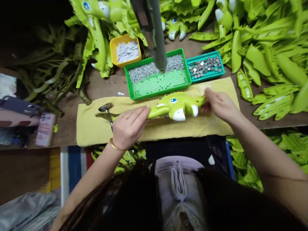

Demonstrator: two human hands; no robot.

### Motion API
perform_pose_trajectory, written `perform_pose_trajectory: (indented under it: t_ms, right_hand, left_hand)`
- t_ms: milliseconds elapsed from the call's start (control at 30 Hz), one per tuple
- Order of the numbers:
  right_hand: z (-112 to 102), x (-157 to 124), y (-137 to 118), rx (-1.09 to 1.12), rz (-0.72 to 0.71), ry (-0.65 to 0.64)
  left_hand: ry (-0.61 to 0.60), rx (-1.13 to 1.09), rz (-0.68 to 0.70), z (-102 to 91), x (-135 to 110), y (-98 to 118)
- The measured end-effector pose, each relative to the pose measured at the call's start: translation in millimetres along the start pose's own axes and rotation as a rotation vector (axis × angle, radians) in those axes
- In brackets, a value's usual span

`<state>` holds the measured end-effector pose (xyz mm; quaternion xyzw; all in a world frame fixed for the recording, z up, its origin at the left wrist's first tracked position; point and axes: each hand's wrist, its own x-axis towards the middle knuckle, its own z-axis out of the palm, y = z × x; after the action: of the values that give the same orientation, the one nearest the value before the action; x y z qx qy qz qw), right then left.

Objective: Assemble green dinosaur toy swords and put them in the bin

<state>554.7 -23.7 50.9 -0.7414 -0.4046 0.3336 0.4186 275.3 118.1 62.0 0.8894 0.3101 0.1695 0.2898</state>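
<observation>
A lime-green plastic dinosaur toy [189, 101] with a blue eye and white tips lies lengthwise over a folded yellow towel [96, 136]. My left hand [131, 125] is closed over its long left part, palm down. At the other end, the fingers of my right hand [220, 104] pinch the toy's right tip; they are slightly blurred and partly hidden. Beside my left hand, a small hammer [105, 107] rests on the towel, part of it covered by the toy and hand. A grey screwdriver tool [160, 54] hangs point down above the toy.
Behind the towel stand a green tray [158, 92] of screws, a teal tray [222, 72] of small metal discs and a yellow bin [113, 53] of white pieces. Green shells [271, 99] pile up at right. A phone [45, 128] lies at the left edge.
</observation>
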Motion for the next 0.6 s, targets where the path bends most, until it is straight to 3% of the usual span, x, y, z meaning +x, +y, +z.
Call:
perform_pose_trajectory:
  t_ms: [67,133,167,267,367,467,600]
  right_hand:
    - [-3.5,-2.4,-8.4,-0.263,-0.374,0.099]
    - [-3.6,-2.1,-14.6,-0.400,-0.648,0.035]
    - [-3.7,-0.7,-16.3,-0.423,-0.713,-0.008]
    - [-6.5,5.5,-20.6,-0.434,-0.739,-0.006]
    - [-1.7,8.2,-34.9,-0.615,-0.732,0.052]
    - [24.5,8.6,-55.0,-0.703,-0.842,-0.020]
    - [65.9,17.1,-62.4,-0.500,-0.931,-0.134]
  left_hand:
    - [-0.021,0.003,0.008,2.4,10.6,7.1]
    - [-0.051,0.018,0.019,3.3,17.7,11.8]
    - [-0.067,0.027,0.025,1.9,19.4,12.0]
    - [-0.063,0.037,0.032,-8.9,17.8,3.6]
    - [-0.017,-0.008,0.080,-18.1,12.1,-6.5]
    - [0.004,-0.040,0.137,-15.5,10.2,-4.5]
    - [0.055,-0.013,0.139,-5.7,10.6,5.3]
